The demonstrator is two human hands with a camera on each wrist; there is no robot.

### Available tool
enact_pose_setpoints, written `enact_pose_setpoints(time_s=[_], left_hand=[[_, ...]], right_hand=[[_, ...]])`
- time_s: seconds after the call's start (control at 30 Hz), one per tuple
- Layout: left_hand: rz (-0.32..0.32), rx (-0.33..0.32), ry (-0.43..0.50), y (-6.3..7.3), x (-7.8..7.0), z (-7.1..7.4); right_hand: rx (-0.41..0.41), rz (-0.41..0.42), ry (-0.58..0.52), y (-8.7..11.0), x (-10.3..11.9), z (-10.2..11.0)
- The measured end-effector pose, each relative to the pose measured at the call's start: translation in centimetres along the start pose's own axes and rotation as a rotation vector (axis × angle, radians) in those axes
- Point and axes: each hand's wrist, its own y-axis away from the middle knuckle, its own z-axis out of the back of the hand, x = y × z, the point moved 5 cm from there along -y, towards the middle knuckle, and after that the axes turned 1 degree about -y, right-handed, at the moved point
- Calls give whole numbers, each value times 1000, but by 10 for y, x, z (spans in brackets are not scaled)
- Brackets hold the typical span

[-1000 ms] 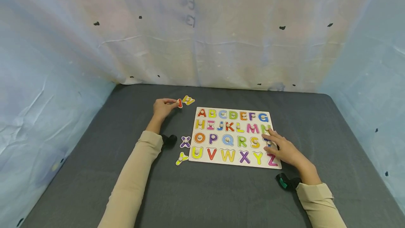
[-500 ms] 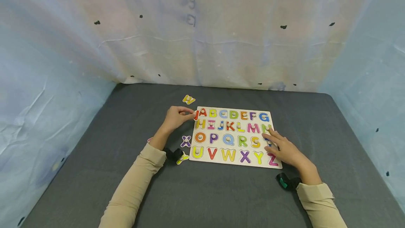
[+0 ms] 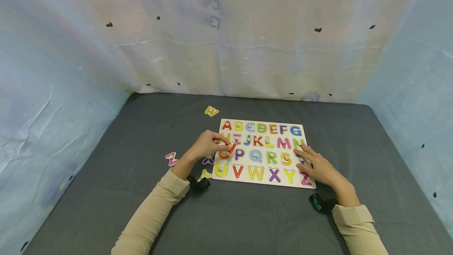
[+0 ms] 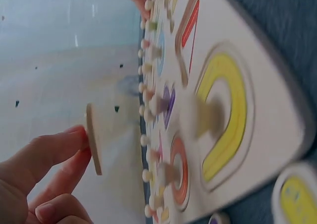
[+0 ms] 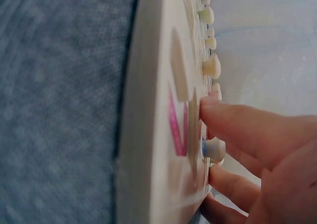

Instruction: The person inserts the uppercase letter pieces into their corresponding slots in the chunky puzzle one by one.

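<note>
My left hand [image 3: 207, 145] pinches a red letter V puzzle piece [image 3: 232, 148] between thumb and fingertips, above the left part of the alphabet peg board [image 3: 245, 177]. In the left wrist view the V piece [image 4: 93, 140] is seen edge-on, raised off the board. Most letters on the board carry small knobs. The bottom-row V, W, X, Y and Z recesses show printed letters without knobs. My right hand [image 3: 320, 168] rests on the board's right side with fingers spread, near the N and T pieces. In the right wrist view its fingertips touch the board beside a knob.
A yellow W piece [image 3: 211, 111] lies behind the board's far left corner. Left of the board are a pink Z piece [image 3: 171, 159], a purple X piece [image 3: 208, 159] and a yellow Y piece [image 3: 204, 174], the latter two partly covered by my left arm's gear.
My left hand has carried the red V piece from beside the W piece rightward and nearer, over the board. The pink Z piece has come into view. My right hand has stayed put.
</note>
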Motion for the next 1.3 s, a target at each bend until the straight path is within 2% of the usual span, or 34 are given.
enact_pose_setpoints(time_s=[0.3,0.43,0.63,0.93,1.13,1.3], left_hand=[[-41,149,-105,5,-4,-27],[-21,182,-142,7,-3,-36],[-26,200,-181,8,-2,-43],[-21,204,-187,8,-3,-45],[-2,204,-177,8,-1,-45],[-1,171,-161,8,1,-38]], right_hand=[[-13,10,1,0,-3,-1],[-9,10,2,0,-4,-1],[0,-3,-7,0,-5,-1],[3,-24,-18,-2,-6,-1],[-35,11,-52,0,-9,-2],[-32,31,-69,0,-10,-3]])
